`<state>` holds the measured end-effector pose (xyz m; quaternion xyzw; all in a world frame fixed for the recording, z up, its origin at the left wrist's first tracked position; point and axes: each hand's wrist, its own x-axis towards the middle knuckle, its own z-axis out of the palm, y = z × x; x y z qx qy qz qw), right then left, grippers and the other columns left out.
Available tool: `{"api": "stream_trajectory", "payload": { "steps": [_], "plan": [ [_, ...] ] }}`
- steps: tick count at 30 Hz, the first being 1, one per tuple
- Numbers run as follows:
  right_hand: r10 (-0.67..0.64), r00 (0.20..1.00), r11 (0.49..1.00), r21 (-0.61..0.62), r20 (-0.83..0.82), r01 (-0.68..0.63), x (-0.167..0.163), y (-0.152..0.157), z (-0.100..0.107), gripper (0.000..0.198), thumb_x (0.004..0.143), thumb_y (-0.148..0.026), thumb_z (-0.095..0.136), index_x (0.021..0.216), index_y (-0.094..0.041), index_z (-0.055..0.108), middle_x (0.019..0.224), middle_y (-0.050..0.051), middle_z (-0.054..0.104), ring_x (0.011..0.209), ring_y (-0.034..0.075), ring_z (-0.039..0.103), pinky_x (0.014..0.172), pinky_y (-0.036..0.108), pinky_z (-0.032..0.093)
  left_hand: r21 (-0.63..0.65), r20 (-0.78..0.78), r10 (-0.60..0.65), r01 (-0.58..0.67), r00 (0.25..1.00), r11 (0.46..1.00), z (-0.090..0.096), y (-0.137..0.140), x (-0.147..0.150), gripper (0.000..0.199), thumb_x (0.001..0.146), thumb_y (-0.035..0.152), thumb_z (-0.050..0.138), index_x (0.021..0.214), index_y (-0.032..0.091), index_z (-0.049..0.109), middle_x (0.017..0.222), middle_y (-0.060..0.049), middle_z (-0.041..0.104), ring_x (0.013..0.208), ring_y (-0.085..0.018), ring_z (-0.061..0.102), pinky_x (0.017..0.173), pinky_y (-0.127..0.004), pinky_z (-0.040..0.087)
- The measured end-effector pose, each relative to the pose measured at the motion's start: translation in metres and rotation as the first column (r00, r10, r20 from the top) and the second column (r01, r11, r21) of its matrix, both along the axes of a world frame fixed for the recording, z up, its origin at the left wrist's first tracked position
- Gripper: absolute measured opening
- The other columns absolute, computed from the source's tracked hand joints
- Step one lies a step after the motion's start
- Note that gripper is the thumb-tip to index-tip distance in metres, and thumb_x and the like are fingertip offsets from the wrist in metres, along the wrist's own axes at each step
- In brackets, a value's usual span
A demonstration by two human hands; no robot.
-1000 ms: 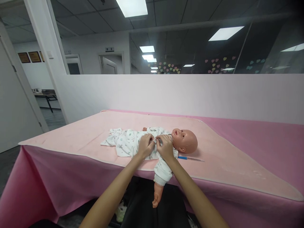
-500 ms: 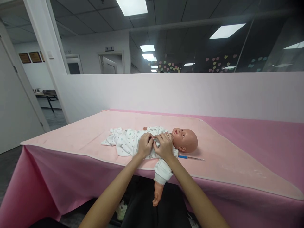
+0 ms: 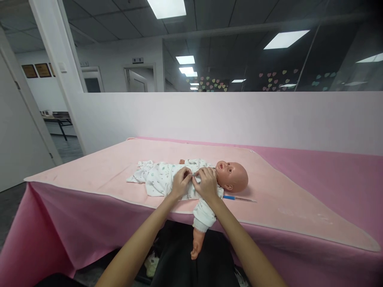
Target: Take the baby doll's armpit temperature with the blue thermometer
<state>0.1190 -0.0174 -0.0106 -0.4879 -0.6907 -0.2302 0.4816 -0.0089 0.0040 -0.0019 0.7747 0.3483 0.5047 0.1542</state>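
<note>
The doll [image 3: 231, 176] is lying face-up on the table [image 3: 299, 215], its head resting just past the right hand [image 3: 207, 184], its lower body extending past the left hand [image 3: 181, 183]. The hands are meeting over its chest, fingers curling at the garment [image 3: 160, 180]; whether gripping, I cannot tell.
</note>
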Motion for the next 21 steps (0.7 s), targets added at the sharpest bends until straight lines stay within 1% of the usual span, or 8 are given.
{"api": "stream_trajectory", "payload": {
  "steps": [3,5,8,10,11,14,16,21],
  "plan": [
    [-0.03,1.0,1.0,-0.009,-0.002,0.03,0.001,-0.001,0.0,0.006,0.077,-0.024,0.051,0.074,-0.019,0.05,0.074,0.003,0.054,0.076,0.019,0.046,0.081,0.036,0.032,0.114,-0.174,0.002,0.018,0.985,0.993,0.002,-0.009,-0.013,0.017,0.081,0.027,0.042,0.093,0.019,0.052,0.088,-0.003,0.058,0.081,-0.016,0.052,0.074,-0.029,0.04],
    [-0.055,0.997,0.998,-0.003,0.05,0.055,0.0,-0.002,0.001,0.003,0.078,-0.019,0.048,0.077,-0.018,0.051,0.077,0.004,0.054,0.079,0.019,0.046,0.083,0.037,0.032,0.201,-0.281,0.086,-0.03,0.956,0.979,0.003,-0.014,-0.022,0.022,0.081,0.026,0.042,0.1,0.021,0.053,0.094,-0.004,0.06,0.089,-0.018,0.052,0.082,-0.033,0.037],
    [-0.004,0.955,1.0,0.015,0.297,0.0,-0.007,-0.001,0.006,0.013,0.079,-0.011,0.042,0.082,-0.018,0.052,0.081,0.006,0.055,0.082,0.019,0.046,0.091,0.039,0.028,0.217,-0.28,0.256,-0.198,0.925,0.956,0.001,-0.014,-0.03,0.02,0.083,0.027,0.041,0.094,0.021,0.056,0.09,-0.004,0.062,0.087,-0.02,0.052,0.081,-0.035,0.035],
    [0.072,0.893,0.997,-0.007,0.444,-0.077,-0.015,0.002,0.009,0.017,0.079,-0.008,0.04,0.082,-0.018,0.053,0.079,0.006,0.054,0.08,0.019,0.046,0.092,0.038,0.028,0.184,-0.258,0.309,-0.268,0.915,0.946,-0.002,-0.011,-0.03,0.019,0.083,0.026,0.04,0.088,0.021,0.058,0.086,-0.003,0.062,0.084,-0.019,0.053,0.079,-0.035,0.035],
    [0.092,0.885,0.996,-0.027,0.457,-0.089,-0.02,0.005,0.009,0.016,0.078,-0.008,0.04,0.081,-0.018,0.053,0.078,0.006,0.054,0.079,0.019,0.046,0.09,0.037,0.03,0.169,-0.252,0.314,-0.278,0.915,0.946,-0.004,-0.009,-0.03,0.02,0.083,0.025,0.039,0.087,0.021,0.058,0.085,-0.003,0.063,0.082,-0.019,0.053,0.078,-0.035,0.036],
    [0.066,0.945,0.995,-0.086,0.32,-0.041,-0.034,0.01,0.008,0.011,0.074,-0.011,0.045,0.078,-0.016,0.054,0.077,0.007,0.053,0.076,0.02,0.045,0.079,0.035,0.035,0.132,-0.216,0.304,-0.281,0.928,0.951,-0.006,-0.005,-0.03,0.022,0.082,0.023,0.038,0.088,0.022,0.059,0.086,-0.003,0.064,0.081,-0.019,0.053,0.078,-0.034,0.036],
    [0.039,0.972,0.994,-0.106,0.231,-0.015,-0.039,0.011,0.006,0.01,0.074,-0.014,0.047,0.079,-0.016,0.055,0.079,0.007,0.054,0.077,0.02,0.045,0.075,0.034,0.035,0.119,-0.18,0.312,-0.294,0.933,0.948,-0.006,-0.005,-0.03,0.022,0.081,0.022,0.038,0.089,0.022,0.06,0.087,-0.002,0.065,0.081,-0.018,0.054,0.08,-0.035,0.036],
    [0.092,0.966,0.993,-0.092,0.24,-0.072,-0.038,0.004,0.003,0.011,0.076,-0.018,0.047,0.082,-0.017,0.057,0.086,0.008,0.055,0.083,0.021,0.046,0.077,0.036,0.035,0.123,-0.11,0.393,-0.38,0.913,0.917,-0.005,-0.009,-0.031,0.02,0.079,0.021,0.043,0.085,0.023,0.062,0.085,0.0,0.066,0.082,-0.018,0.055,0.085,-0.038,0.032]
  ]
}}
